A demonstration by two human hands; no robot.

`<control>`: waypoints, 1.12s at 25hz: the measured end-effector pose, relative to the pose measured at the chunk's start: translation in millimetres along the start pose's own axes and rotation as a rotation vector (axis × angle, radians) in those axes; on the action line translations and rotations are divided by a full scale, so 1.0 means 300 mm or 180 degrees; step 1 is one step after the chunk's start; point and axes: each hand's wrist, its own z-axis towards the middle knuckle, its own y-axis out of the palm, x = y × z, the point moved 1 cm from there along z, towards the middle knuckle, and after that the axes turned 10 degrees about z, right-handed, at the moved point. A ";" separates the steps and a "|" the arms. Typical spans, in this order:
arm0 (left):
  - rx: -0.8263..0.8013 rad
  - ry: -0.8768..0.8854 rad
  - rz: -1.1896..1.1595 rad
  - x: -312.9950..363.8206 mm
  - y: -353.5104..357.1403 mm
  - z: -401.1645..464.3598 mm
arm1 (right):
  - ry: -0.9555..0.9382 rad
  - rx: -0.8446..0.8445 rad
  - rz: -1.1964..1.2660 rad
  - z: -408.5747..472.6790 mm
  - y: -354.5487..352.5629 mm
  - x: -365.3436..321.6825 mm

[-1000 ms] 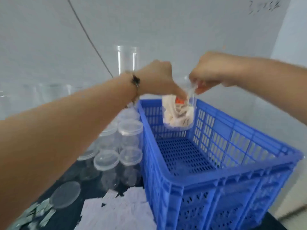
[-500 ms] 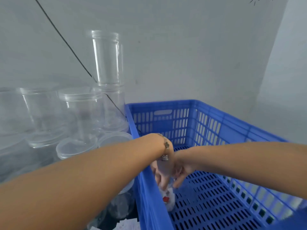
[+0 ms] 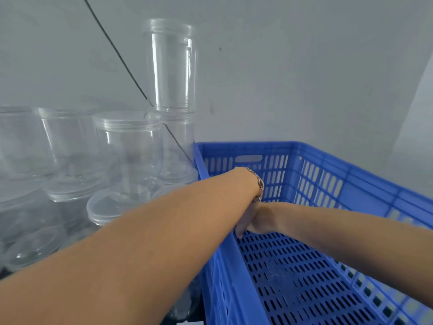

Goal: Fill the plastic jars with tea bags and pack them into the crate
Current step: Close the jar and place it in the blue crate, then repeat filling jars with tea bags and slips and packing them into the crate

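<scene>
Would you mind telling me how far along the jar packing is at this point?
Done: nothing packed shows on the visible floor of the blue crate. In hand: the left hand and right hand are down inside it by its left wall; what they hold is hidden. Left: many empty clear jars stand stacked beside the crate, unfilled.

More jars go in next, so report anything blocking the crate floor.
Nothing visible lies on the open floor of the crate. The left hand and right hand reach down at its left wall, and the left forearm hides that corner.
</scene>
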 end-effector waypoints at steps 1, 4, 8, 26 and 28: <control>0.0088 -0.0104 -0.0049 -0.009 0.007 -0.001 | -0.0015 -0.0168 0.0021 0.029 -0.001 0.023; 0.0080 -0.0239 -0.0141 -0.020 0.030 0.009 | -0.0114 0.0017 0.0652 0.042 -0.009 0.058; 0.0051 -0.0153 -0.0213 -0.025 0.034 0.001 | -0.0038 -0.0494 0.0822 0.034 0.021 0.089; 0.3734 -0.3233 -0.3718 -0.458 0.086 -0.477 | -0.2082 0.1022 0.2156 -0.357 -0.185 -0.577; 0.2946 -0.2926 -0.4458 -0.489 0.104 -0.456 | -0.2097 0.0803 0.2256 -0.340 -0.157 -0.620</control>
